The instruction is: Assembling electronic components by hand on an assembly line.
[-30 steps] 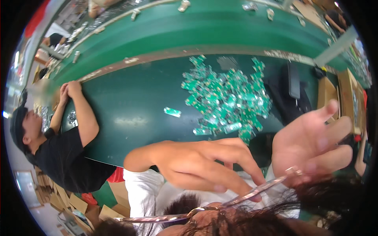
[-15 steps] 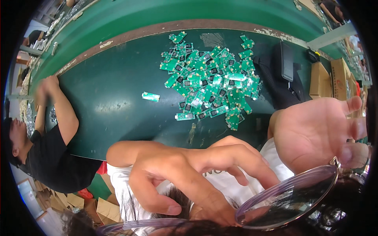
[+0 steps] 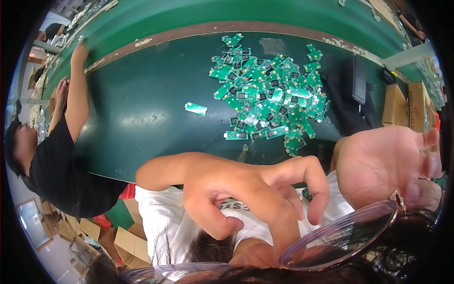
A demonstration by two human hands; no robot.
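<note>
My left hand (image 3: 246, 187) is raised in front of my body, close to the camera. Its fingers are bent but apart, with nothing between them. Beside the eyeglasses' thin metal rim (image 3: 396, 199), my right hand (image 3: 373, 165) is held up, palm showing. Its fingers are spread toward the right edge and hold nothing that I can see. Beyond both hands, a loose pile of green circuit boards (image 3: 272, 94) lies on the dark green tabletop (image 3: 142, 99). A single circuit board (image 3: 196, 109) rests apart, left of the pile. Neither hand touches the boards.
A black cloth (image 3: 343, 104) with a dark oblong case (image 3: 359, 80) on it lies right of the pile. Cardboard boxes (image 3: 396, 105) stand at the far right. On the left sits a person in a black shirt (image 3: 61, 165). Open cartons (image 3: 132, 246) are below.
My left hand has shifted rightward, and its fingers have changed their bend. The whole view has moved slightly. The person on the left has parted their hands and stretched one arm toward the table's far side.
</note>
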